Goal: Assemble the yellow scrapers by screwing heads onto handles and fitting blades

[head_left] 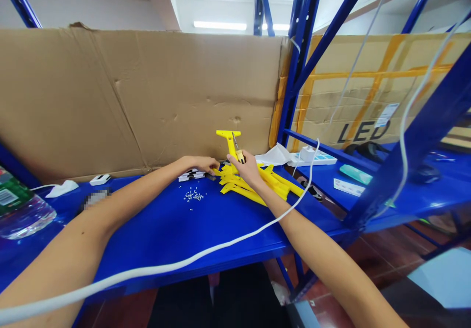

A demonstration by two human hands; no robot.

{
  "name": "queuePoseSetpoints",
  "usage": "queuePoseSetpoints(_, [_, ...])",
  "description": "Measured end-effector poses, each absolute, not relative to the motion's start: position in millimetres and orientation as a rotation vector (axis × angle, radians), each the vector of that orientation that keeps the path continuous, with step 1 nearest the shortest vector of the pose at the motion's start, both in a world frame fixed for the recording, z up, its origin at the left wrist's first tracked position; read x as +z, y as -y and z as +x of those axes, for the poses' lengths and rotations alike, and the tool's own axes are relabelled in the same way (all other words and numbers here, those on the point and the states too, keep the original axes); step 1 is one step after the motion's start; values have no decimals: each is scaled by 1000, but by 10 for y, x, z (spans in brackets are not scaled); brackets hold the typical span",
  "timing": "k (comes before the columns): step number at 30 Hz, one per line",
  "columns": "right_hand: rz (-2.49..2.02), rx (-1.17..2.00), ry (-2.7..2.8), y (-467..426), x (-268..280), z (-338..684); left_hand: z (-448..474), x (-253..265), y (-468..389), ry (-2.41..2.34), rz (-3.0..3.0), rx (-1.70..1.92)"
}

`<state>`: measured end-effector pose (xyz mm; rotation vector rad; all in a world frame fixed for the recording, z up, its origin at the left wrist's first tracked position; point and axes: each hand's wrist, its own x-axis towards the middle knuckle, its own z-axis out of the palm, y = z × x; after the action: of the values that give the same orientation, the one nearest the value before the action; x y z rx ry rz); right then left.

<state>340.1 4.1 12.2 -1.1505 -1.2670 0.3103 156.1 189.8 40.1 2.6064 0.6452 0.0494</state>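
Observation:
My right hand (247,167) is closed around a yellow T-shaped plastic scraper handle (231,144), raised with its wide end up. In the same hand is a screwdriver (240,157) with a yellow and black grip, its thin metal shaft pointing up. Just below lies a pile of similar yellow plastic handles (243,190) on the blue table. My left hand (206,164) reaches to the pile's left end, its fingers bent together; what they pinch is too small to make out. Small screws (194,195) lie scattered in front of it, and a stack of white and black pieces (192,174) is beside it.
A white cable (221,245) hangs across the front of the blue table (158,239). Cardboard (206,78) stands along the back. A power strip (320,158) and blue rack post (292,63) are at right. A large bottle (22,205) lies at left.

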Motion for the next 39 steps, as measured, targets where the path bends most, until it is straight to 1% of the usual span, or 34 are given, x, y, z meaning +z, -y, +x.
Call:
queuePoseSetpoints(6, [-1180, 258, 1276, -32, 130, 3403, 1479, 510, -1841, -705, 2608, 442])
queuePoseSetpoints(9, [-1189, 256, 1269, -47, 123, 3406, 1428, 498, -1803, -719, 2580, 499])
queuePoseSetpoints(12, [-1194, 257, 1265, -68, 107, 3407, 1382, 464, -1772, -725, 2602, 425])
queuePoseSetpoints(19, [-1216, 283, 1277, -87, 82, 3403, 1427, 431, -1800, -593, 2626, -29])
queuePoseSetpoints(23, [-1212, 281, 1293, -73, 81, 3393, 1512, 426, -1853, -519, 2597, -140])
queuePoseSetpoints(26, [-1210, 271, 1308, -66, 86, 3387, 1547, 417, -1865, -492, 2578, -137])
queuePoseSetpoints(30, [-1208, 244, 1315, -62, 97, 3382, 1573, 426, -1819, -485, 2526, 95])
queuePoseSetpoints(35, [-1199, 205, 1312, -27, 137, 3384, 1510, 551, -1706, -547, 2306, 642])
queuePoseSetpoints(37, [-1166, 284, 1319, 13, 166, 3372, 1435, 616, -1643, -578, 2158, 869])
queuePoseSetpoints(39, [-1095, 448, 1332, 65, 196, 3340, 1337, 668, -1556, -596, 1986, 1054])
